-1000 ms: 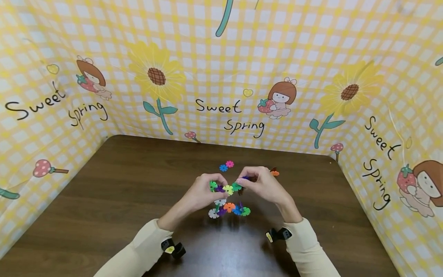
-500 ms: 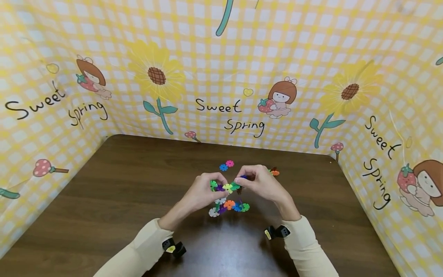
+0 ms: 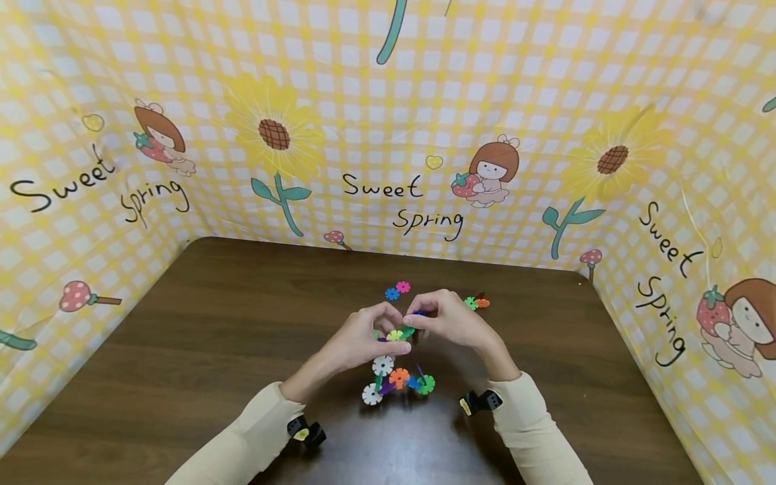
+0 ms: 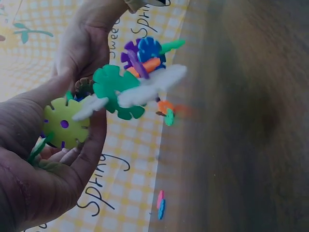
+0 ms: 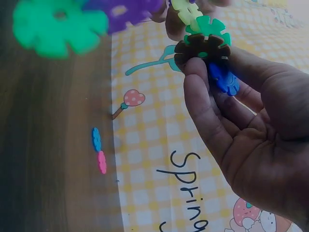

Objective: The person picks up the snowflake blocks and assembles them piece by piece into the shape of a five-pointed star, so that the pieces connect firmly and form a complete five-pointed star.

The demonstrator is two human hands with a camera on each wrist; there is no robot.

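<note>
Both hands are on an assembly of slotted, flower-shaped plastic discs above the table. My left hand (image 3: 364,340) pinches it around the yellow disc (image 4: 65,123), with fingers partly covering purple and green pieces. Close beside it, my right hand (image 3: 457,325) grips a brown disc (image 5: 203,50) and a blue disc (image 5: 223,79) between thumb and fingers. A green disc (image 5: 210,30) links these to the yellow one. Nearer my body, a lower row shows a white disc (image 3: 382,366), an orange disc (image 3: 399,378) and a green end disc (image 3: 426,384); it appears joined to the held part.
A blue and pink disc pair (image 3: 397,290) lies beyond my hands. Green, orange and brown discs (image 3: 476,302) lie farther right. A checked yellow cloth (image 3: 388,121) walls the back and sides of the brown wooden table (image 3: 182,377).
The lower row of discs has shifted toward my body and shows more. My right hand has moved slightly left, uncovering a green disc behind it. Both hands keep their hold.
</note>
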